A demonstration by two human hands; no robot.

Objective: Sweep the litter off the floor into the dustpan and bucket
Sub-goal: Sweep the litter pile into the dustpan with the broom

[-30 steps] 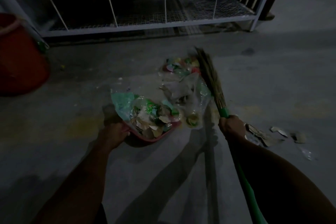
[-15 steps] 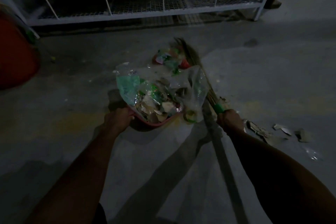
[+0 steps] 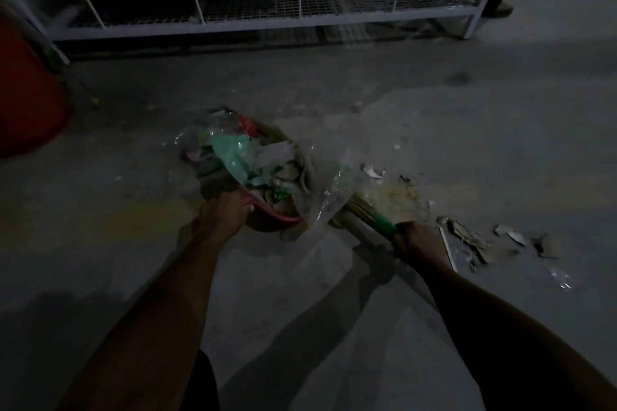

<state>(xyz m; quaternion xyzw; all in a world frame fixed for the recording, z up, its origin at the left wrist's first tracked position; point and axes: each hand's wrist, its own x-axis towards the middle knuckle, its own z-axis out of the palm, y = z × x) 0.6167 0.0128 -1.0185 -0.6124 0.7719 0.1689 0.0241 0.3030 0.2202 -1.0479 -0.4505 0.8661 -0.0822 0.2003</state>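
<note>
- Left hand (image 3: pixel 222 220) grips the red dustpan (image 3: pixel 277 218), heaped with litter (image 3: pixel 253 160).
- Right hand (image 3: pixel 417 243) holds the broom (image 3: pixel 364 213), fingers curled round its green handle.
- No readable writing.

L hand (image 3: pixel 223 216): fingers curled, thumb on top, gripping near rim of dustpan (image 3: pixel 267 217). L forearm: bare, runs from bottom-left up to centre. R hand (image 3: pixel 419 245): fist closed round green broom handle (image 3: pixel 384 223), knuckles up. R forearm: bare, enters from bottom-right corner. Both arms extended fwd, hands near each other, apart.
</note>
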